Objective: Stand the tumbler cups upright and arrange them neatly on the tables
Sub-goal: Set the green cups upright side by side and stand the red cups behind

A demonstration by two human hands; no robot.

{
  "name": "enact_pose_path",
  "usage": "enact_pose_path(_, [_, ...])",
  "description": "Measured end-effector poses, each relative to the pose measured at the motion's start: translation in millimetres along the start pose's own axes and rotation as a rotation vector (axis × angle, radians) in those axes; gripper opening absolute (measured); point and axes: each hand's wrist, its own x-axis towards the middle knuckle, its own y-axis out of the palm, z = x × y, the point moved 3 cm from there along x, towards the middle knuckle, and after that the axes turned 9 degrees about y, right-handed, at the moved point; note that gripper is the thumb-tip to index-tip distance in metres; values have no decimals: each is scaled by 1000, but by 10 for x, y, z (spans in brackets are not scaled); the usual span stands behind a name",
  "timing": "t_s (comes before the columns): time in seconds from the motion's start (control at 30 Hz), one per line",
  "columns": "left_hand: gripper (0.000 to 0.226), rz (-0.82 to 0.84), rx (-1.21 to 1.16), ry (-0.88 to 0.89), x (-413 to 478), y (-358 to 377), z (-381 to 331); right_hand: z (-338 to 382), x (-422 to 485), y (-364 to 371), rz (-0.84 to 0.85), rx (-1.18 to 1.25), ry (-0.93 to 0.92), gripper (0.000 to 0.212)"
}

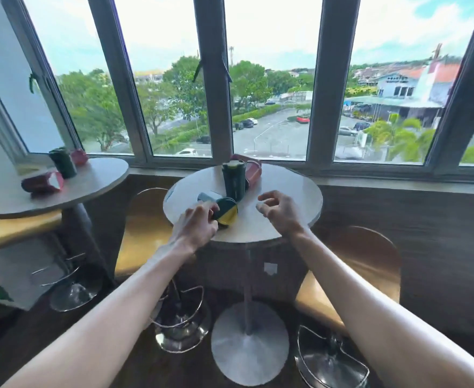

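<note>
Tumbler cups lie scattered over two round tables by the window. On the near table point(300, 191) a dark green cup point(233, 179) stands upright at the middle; I take it as the landmark. Just behind it, touching or nearly so, a maroon cup point(254, 170) lies tilted on its side. In front of it and to its left, a green-and-yellow cup point(226, 212) lies on its side, with a pale blue cup point(209, 198) lying just beyond that one.

The left hand point(195, 228) has its fingers curled onto the green-and-yellow cup, though whether they are clamped tight is hard to tell. The right hand point(279, 210) hovers in front of the landmark to its right, fingers loosely apart and holding nothing.

Far left of the landmark, the second table point(101, 175) carries another upright dark cup point(63, 163), a maroon cup on its side point(43, 182) and a small maroon one point(79, 156) behind.

Risks, as I judge them: the lying cup is round and could roll toward the near rim if the grip slips. Tipping it up close to the landmark could knock that cup into the maroon one behind. The blue cup could be nudged leftward off the edge.

Open room lies right of the landmark, where the tabletop is bare out to the rim.
</note>
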Motion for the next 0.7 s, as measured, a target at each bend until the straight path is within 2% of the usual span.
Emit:
enact_pose_path(0.17, [54,83,67,18,765,231,560,50,1076,250,24,-40,1,30])
enact_pose_path(0.3, [69,149,157,101,1163,313,945,98,1657,485,16,-111,6,38])
enact_pose_path(0.4, [77,205,241,265,1367,460,1213,119,1964,651,-26,-167,-11,45])
enact_pose_path(0.5, [84,271,210,426,1457,673,1408,105,2140,823,-64,-238,-11,54])
enact_pose_path(0.7, [83,209,178,720,1578,813,1602,61,2281,1069,-134,-361,-9,66])
